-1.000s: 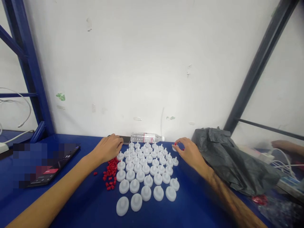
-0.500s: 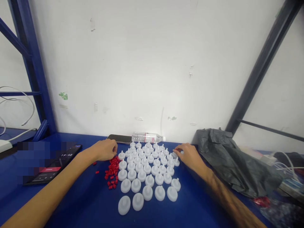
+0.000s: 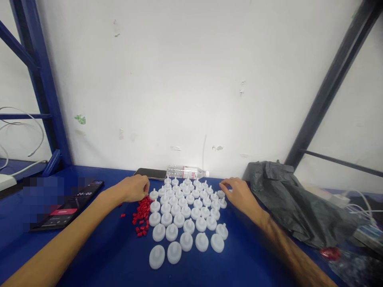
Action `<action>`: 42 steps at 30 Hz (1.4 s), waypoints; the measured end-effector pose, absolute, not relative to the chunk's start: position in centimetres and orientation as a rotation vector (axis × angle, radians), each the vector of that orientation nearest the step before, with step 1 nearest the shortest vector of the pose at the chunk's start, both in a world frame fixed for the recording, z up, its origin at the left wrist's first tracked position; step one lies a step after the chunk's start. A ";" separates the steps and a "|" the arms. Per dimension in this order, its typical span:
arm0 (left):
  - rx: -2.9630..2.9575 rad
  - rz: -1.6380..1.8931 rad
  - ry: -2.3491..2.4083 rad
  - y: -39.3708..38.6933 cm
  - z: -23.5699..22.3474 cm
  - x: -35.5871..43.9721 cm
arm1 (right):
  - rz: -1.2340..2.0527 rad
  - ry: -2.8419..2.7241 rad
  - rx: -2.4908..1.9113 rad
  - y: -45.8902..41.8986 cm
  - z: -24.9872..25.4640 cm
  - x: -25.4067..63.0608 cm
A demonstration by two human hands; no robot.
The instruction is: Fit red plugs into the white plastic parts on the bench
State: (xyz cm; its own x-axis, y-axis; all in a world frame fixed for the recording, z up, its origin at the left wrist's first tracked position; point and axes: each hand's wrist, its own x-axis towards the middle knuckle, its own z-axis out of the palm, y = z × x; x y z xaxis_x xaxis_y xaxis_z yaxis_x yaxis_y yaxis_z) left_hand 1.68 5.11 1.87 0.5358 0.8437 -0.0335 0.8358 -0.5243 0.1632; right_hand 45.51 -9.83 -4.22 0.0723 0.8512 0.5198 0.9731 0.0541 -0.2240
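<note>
My left hand (image 3: 135, 188) is closed, its fingers curled down at the far end of a heap of small red caps (image 3: 144, 211). Its fingertips are turned away, so what they pinch, if anything, is hidden. At the back right corner of the white round pieces with upright nozzles (image 3: 186, 241), my right hand (image 3: 239, 196) bends its thumb and forefinger together. The fingertips are just above a white piece (image 3: 220, 194); I cannot make out anything between them. Many of these white pieces stand close together in rough rows on the blue table (image 3: 119, 255).
A clear plastic bottle (image 3: 187, 172) lies against the wall beside a dark phone (image 3: 150, 173). Another phone with a lit screen (image 3: 70, 207) rests at the left. A dark grey plastic bag (image 3: 299, 207) lies at the right, with red wrapping (image 3: 330, 253) by it.
My right fingertips have lifted slightly off the back right white pieces. My left hand stays over the red caps, nearly still.
</note>
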 end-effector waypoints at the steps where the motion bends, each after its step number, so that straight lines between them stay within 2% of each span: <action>1: 2.610 0.048 1.441 5.0 2.1 1.8 | -0.270 -1.808 -1.837 -10.0 -3.7 45.2; 9: 2.684 0.109 1.519 3.9 2.5 2.5 | -0.027 -1.872 -1.958 -12.3 -0.1 44.3; 15: 2.773 0.291 1.536 3.6 3.0 2.9 | 0.130 -1.951 -1.974 -13.1 -1.1 44.1; 20: 2.864 0.459 1.415 3.4 2.9 3.4 | 0.021 -1.936 -1.816 -13.2 -1.9 44.4; 26: 2.972 0.634 1.200 2.8 1.0 4.6 | -0.013 -1.869 -1.619 -13.5 -0.3 43.1; 34: 3.089 1.184 0.442 1.3 -2.9 7.0 | -0.294 -2.186 -1.329 -13.4 -2.1 37.3; 42: 3.072 1.247 0.218 -1.3 -4.4 8.5 | -0.527 -2.179 -1.091 -13.7 -3.1 35.6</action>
State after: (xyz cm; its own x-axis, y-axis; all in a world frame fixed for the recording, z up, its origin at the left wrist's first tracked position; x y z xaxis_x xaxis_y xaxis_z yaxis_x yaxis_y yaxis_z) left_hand 8.48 -1.29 -4.42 0.7120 0.0530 0.7002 0.1881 -0.9751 -0.1174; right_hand 35.56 -13.72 -3.13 -0.4529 0.5597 0.6939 0.8149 0.5757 0.0676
